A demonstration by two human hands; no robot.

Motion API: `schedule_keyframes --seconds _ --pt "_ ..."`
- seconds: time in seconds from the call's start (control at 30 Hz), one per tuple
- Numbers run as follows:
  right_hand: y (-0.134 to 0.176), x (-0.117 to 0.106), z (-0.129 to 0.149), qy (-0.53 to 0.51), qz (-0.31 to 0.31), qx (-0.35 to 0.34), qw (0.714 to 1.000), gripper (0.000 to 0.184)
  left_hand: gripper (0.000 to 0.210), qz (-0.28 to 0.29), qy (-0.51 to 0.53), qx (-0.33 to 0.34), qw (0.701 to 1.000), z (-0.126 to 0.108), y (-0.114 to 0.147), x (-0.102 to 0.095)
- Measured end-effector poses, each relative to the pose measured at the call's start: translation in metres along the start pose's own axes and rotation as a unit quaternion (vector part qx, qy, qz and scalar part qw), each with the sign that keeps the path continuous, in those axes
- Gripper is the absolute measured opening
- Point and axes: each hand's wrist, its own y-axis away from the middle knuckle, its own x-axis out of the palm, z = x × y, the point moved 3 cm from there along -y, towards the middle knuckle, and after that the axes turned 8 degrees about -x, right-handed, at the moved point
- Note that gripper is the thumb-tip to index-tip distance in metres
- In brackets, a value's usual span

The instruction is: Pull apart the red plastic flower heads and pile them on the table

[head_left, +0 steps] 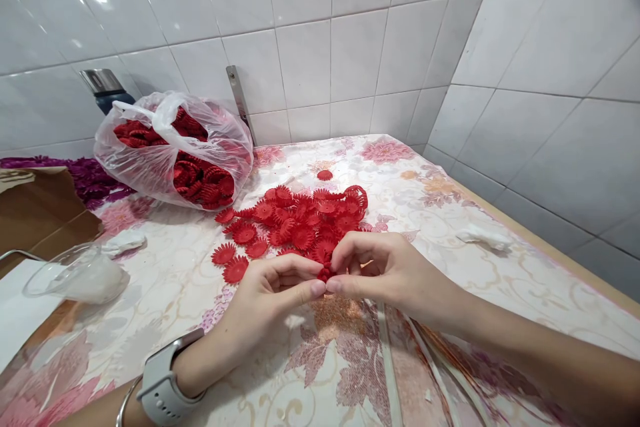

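My left hand [277,293] and my right hand [383,273] meet over the table, thumb tips nearly touching. Between their fingertips they pinch one small red flower piece [324,273], mostly hidden by the fingers. Just behind it lies a loose pile of red flower pieces [303,237] with toothed, petal-like edges. One red disc [325,175] rests apart, beyond the pile. A grey watch [167,380] and a bangle are on my left wrist.
A plastic bag [140,170] of red pieces stands at the back left, with a flask [106,90] behind. At left are a cardboard box [45,213] and a tilted clear cup [83,277] holding whitish stuff. Thin strips [435,367] lie under my right forearm. Tiled walls border the table.
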Motion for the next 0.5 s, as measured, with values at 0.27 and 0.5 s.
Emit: schedule_keyframes --seconds 0.27,0.5 --pt "-0.0019 0.0003 -0.0008 -0.029 0.021 -0.004 0.999 0.012 0.005 0.004 -0.014 -0.003 1.0 -0.0026 0.0016 0.0009" --pt "-0.0012 0.0003 -0.0012 -0.032 0.016 0.003 0.999 0.009 0.004 -0.001 -0.021 -0.002 1.0 -0.0006 0.0026 0.0009"
